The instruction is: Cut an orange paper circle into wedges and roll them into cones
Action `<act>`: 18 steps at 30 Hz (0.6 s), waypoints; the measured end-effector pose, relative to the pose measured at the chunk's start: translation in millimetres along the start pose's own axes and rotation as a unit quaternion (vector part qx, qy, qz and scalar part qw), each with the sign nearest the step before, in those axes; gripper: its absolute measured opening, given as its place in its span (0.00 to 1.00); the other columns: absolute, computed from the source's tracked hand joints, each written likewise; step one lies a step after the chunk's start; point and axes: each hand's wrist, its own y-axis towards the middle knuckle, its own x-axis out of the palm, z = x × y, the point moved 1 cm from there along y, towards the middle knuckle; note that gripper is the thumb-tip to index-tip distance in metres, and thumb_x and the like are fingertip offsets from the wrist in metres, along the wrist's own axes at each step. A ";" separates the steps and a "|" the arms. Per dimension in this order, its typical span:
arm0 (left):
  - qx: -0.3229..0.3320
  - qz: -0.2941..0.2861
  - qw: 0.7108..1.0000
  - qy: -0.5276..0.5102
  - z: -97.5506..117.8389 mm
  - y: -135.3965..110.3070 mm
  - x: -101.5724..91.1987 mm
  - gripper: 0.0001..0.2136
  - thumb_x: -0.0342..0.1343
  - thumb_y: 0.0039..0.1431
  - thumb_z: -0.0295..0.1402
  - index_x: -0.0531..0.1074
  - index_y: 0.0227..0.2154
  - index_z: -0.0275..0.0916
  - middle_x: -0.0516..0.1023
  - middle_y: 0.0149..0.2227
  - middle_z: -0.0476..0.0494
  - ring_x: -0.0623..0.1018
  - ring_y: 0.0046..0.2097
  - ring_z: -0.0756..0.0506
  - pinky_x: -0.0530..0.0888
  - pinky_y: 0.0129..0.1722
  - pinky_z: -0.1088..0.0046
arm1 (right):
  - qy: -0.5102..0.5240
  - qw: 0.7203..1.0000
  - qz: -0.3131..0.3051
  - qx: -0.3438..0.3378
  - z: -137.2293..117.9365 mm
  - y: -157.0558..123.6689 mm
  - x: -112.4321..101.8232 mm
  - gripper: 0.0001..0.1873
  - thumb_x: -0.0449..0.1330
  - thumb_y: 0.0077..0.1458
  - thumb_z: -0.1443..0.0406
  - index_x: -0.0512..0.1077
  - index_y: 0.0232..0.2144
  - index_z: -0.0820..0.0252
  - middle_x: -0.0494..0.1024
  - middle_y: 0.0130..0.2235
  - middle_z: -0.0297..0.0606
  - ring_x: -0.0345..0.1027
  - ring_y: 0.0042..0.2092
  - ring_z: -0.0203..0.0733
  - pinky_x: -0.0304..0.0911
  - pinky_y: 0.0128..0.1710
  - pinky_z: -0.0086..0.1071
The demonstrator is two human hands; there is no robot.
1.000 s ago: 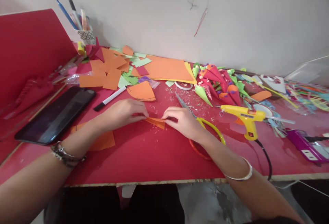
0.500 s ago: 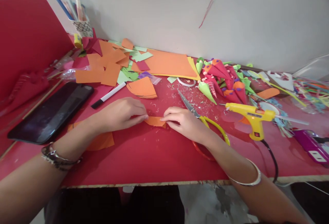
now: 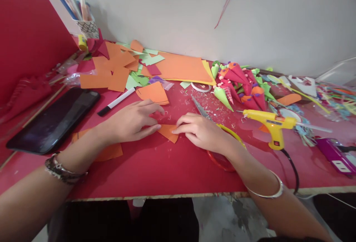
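A small orange paper piece (image 3: 167, 131) lies on the red table (image 3: 167, 168) between my hands. My left hand (image 3: 130, 121) rests on its left end, fingers stretched and pressing it flat. My right hand (image 3: 198, 131) pinches its right edge with curled fingers. Scissors (image 3: 207, 118) with yellow and orange handles lie just behind my right hand. An orange sheet (image 3: 107, 151) sits under my left wrist.
A yellow glue gun (image 3: 271, 127) stands right of my hand, its cord running off the front edge. Paper cones (image 3: 239, 86), orange sheets (image 3: 182, 68), paper scraps (image 3: 116, 71), a black marker (image 3: 116, 102), a dark phone (image 3: 54, 119) and a pen cup (image 3: 87, 29) surround the area.
The orange piece has opened from a thin folded strip into a wider flat shape. My left fingers have spread out over it. The view shifted slightly down and left.
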 end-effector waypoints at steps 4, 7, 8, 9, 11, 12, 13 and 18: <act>0.011 -0.003 1.000 0.003 -1.3 -0.2 -0.1 0.13 0.45 0.59 0.34 0.74 0.27 0.39 0.71 0.44 0.43 0.68 0.43 0.45 0.66 0.43 0.66 | -0.015 1.000 -0.013 -0.006 -0.5 -0.1 -1.7 0.19 0.47 0.51 0.77 0.75 0.38 0.60 0.73 0.39 0.40 0.64 0.41 0.40 0.60 0.42 0.35; 0.013 0.025 1.000 0.000 -2.8 -1.5 -2.6 0.13 0.46 0.58 0.33 0.73 0.25 0.39 0.72 0.40 0.44 0.69 0.40 0.46 0.66 0.40 0.68 | -0.019 1.000 -0.013 -0.009 -1.1 -1.3 -2.6 0.19 0.47 0.51 0.77 0.75 0.37 0.59 0.73 0.39 0.38 0.64 0.41 0.40 0.59 0.43 0.36; 0.006 0.046 0.999 0.005 -4.0 -2.4 -4.0 0.12 0.46 0.58 0.32 0.73 0.24 0.38 0.72 0.39 0.43 0.69 0.38 0.46 0.67 0.39 0.69 | -0.017 1.000 -0.011 -0.009 -1.2 -1.8 -2.5 0.19 0.47 0.50 0.77 0.75 0.36 0.59 0.73 0.39 0.38 0.64 0.41 0.39 0.59 0.43 0.36; -0.006 0.076 0.997 0.010 -5.6 -3.5 -5.5 0.12 0.46 0.57 0.32 0.72 0.22 0.38 0.72 0.37 0.43 0.70 0.36 0.47 0.67 0.37 0.69 | -0.015 1.000 -0.010 -0.009 -1.3 -2.3 -2.3 0.19 0.47 0.50 0.77 0.75 0.36 0.59 0.73 0.39 0.38 0.64 0.40 0.39 0.59 0.43 0.36; -0.038 0.126 0.991 0.018 -9.8 -5.9 -7.9 0.12 0.47 0.57 0.32 0.71 0.22 0.37 0.72 0.35 0.42 0.70 0.34 0.47 0.67 0.33 0.70 | -0.012 1.000 -0.007 -0.007 -1.5 -3.0 -1.5 0.19 0.47 0.50 0.77 0.74 0.36 0.60 0.73 0.39 0.38 0.64 0.40 0.39 0.59 0.43 0.35; -0.053 0.139 0.989 0.020 -11.9 -7.0 -8.7 0.12 0.46 0.57 0.32 0.71 0.23 0.38 0.71 0.34 0.42 0.70 0.33 0.47 0.67 0.32 0.70 | -0.013 1.000 -0.007 -0.007 -1.6 -3.2 -1.0 0.19 0.47 0.51 0.77 0.74 0.38 0.60 0.73 0.39 0.38 0.64 0.40 0.39 0.59 0.43 0.35; -0.062 0.144 0.987 0.021 -13.9 -7.9 -9.1 0.11 0.46 0.57 0.32 0.71 0.24 0.38 0.71 0.33 0.42 0.70 0.33 0.47 0.67 0.32 0.70 | -0.016 1.000 -0.007 -0.008 -1.8 -3.2 -0.6 0.20 0.47 0.52 0.76 0.73 0.40 0.59 0.73 0.39 0.39 0.64 0.40 0.39 0.59 0.43 0.35; -0.064 0.141 0.988 0.022 -17.4 -9.9 -9.6 0.10 0.47 0.57 0.33 0.72 0.25 0.39 0.71 0.32 0.42 0.70 0.32 0.47 0.67 0.31 0.70 | -0.046 0.998 -0.018 -0.028 -4.1 -1.8 -0.5 0.22 0.47 0.53 0.76 0.69 0.47 0.56 0.71 0.39 0.40 0.62 0.41 0.40 0.59 0.42 0.37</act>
